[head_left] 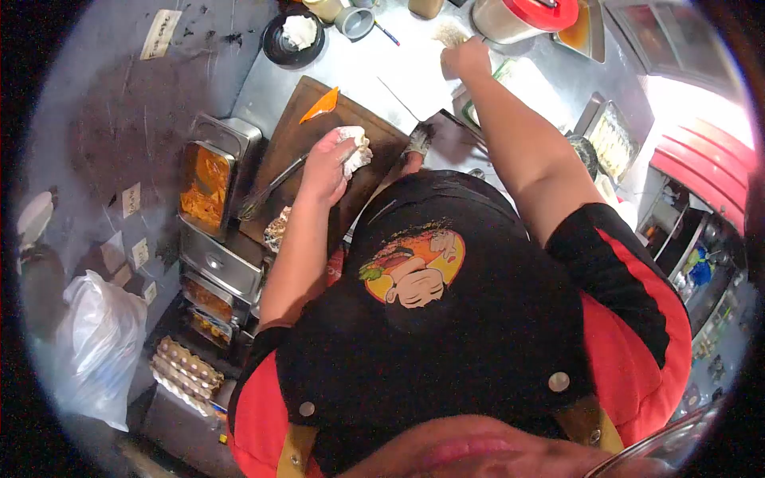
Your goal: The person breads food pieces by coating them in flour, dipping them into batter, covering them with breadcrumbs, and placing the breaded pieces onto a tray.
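Observation:
My left hand (323, 169) is closed around a crumpled white cloth (358, 151) above a wooden cutting board (296, 119). Just beyond it, a flat orange piece (320, 105) with a pointed end lies on the board. A wire whisk (275, 187) rests beside my left wrist. My right hand (467, 59) reaches far forward over the metal counter, its fingers bent down. At its fingertips is a pale beige thing (452, 34), too blurred to name; whether the hand grips it I cannot tell.
A black bowl (292, 49) with something white stands at the far left. A red-lidded container (518, 20) is beyond my right hand. Metal pans (209, 183) line the left side, near egg trays (187, 370) and a white plastic bag (100, 342). Another tray (613, 139) sits right.

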Motion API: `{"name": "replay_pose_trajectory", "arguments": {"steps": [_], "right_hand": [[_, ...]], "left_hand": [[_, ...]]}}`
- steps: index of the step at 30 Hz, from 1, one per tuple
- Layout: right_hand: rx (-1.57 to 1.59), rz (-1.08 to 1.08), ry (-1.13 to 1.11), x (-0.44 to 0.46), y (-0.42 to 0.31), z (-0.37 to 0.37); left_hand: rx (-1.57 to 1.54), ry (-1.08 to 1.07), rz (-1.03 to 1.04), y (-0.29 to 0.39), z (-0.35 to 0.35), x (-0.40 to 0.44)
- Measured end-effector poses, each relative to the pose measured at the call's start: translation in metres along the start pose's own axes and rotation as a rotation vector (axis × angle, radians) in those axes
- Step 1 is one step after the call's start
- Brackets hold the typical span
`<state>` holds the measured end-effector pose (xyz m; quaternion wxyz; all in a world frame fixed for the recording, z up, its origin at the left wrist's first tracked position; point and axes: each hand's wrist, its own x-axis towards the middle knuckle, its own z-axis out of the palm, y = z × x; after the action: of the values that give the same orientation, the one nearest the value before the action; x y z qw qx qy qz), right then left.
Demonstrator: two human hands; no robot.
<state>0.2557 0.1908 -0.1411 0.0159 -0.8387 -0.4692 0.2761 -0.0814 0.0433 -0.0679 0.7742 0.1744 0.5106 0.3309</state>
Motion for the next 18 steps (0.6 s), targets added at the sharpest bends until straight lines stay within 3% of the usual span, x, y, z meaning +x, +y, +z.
{"name": "replay_pose_trajectory", "arguments": {"steps": [2, 5, 11, 13, 15, 17, 18], "right_hand": [[0.081, 0.06, 0.07, 0.013, 0.009, 0.016], [0.038, 0.018, 0.017, 0.016, 0.009, 0.014], [0.161, -0.045, 0.154, 0.024, 0.009, 0.021], [0.136, -0.192, 0.184, 0.032, 0.016, 0.031], [0.522, -0.168, 0.051, 0.043, 0.021, 0.034], [1.308, 0.048, -0.261, 0.052, 0.023, 0.034], [1.392, 0.089, -0.248, 0.048, 0.019, 0.03]], "left_hand": [[-0.035, -0.002, 0.001, -0.002, -0.005, 0.0], [-0.025, -0.022, 0.003, -0.007, -0.013, 0.004], [-0.012, 0.001, -0.005, -0.009, -0.015, 0.006], [-0.007, 0.007, -0.007, -0.011, -0.016, 0.006], [-0.011, -0.01, -0.006, -0.01, -0.015, 0.005], [-0.013, -0.022, -0.007, -0.009, -0.014, 0.005], [-0.014, -0.026, -0.008, -0.008, -0.013, 0.005]]}}
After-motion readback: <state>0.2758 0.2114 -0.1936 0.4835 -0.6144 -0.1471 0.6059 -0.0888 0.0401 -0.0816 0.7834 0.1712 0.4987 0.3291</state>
